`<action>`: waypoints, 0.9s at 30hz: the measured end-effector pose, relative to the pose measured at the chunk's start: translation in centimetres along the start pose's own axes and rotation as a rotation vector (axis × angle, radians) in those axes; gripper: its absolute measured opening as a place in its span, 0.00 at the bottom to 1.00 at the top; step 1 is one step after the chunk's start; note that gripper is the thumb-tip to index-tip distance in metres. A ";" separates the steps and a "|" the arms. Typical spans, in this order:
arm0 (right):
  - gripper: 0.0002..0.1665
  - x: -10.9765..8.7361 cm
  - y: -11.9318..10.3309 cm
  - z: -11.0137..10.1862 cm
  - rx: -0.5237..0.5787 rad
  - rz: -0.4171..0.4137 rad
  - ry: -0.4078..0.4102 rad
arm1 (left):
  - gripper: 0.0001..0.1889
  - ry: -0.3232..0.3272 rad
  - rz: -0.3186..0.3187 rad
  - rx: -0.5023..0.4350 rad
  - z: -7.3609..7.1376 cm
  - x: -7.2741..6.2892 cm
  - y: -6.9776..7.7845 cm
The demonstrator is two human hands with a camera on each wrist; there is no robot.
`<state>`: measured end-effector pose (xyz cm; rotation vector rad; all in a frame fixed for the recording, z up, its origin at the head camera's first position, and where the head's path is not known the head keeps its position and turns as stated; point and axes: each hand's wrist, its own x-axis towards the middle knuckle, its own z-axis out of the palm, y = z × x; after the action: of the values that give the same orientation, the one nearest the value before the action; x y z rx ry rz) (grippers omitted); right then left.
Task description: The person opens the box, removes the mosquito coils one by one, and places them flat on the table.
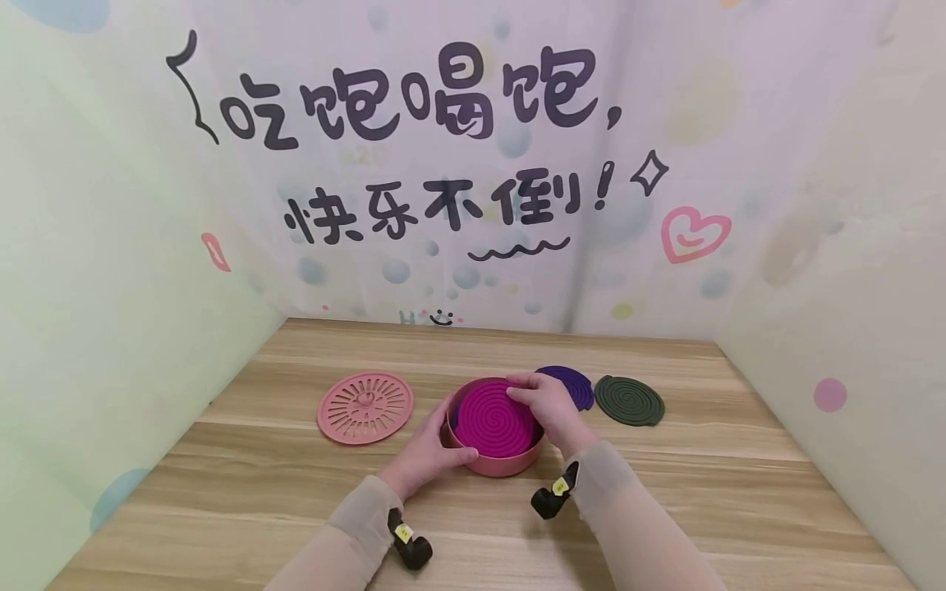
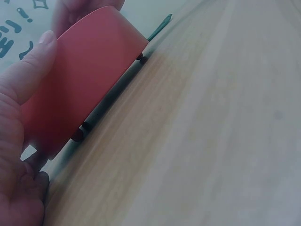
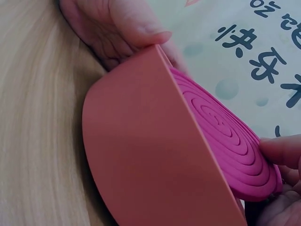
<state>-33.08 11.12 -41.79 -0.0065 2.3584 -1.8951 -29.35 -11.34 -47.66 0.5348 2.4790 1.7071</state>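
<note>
A pink round box [image 1: 501,466] stands on small feet on the wooden table. My left hand [image 1: 426,455] grips its left side, thumb at the rim and fingers around the wall. A magenta mosquito coil [image 1: 495,417] sits tilted in the mouth of the box, its right part raised above the rim in the right wrist view. My right hand [image 1: 550,406] pinches that raised edge between thumb and fingers. Under the coil, a dark blue piece shows at the box's inner edge; most of it is hidden.
To the left lies a pink slotted lid [image 1: 365,408] with a small knob. Behind my right hand is a purple coil [image 1: 572,386], partly covered. A dark green coil [image 1: 630,400] lies to its right. A printed curtain [image 1: 443,279] rises behind the table [image 1: 739,460].
</note>
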 end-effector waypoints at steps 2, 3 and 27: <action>0.15 0.0 0.0 0.0 0.011 0.006 -0.004 | 0.58 0.000 -0.006 0.001 0.0 -0.1 0.1; 0.15 -0.1 -0.1 0.0 0.016 0.005 -0.006 | 0.58 -0.001 -0.007 -0.002 0.0 -0.1 0.1; 0.22 -0.4 -0.2 -0.6 0.084 0.000 -0.088 | 0.58 -0.013 -0.034 -0.011 0.0 -0.1 0.2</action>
<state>-32.77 11.69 -41.40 -0.0803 2.2208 -1.9509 -29.20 -11.35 -47.51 0.4986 2.4541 1.6988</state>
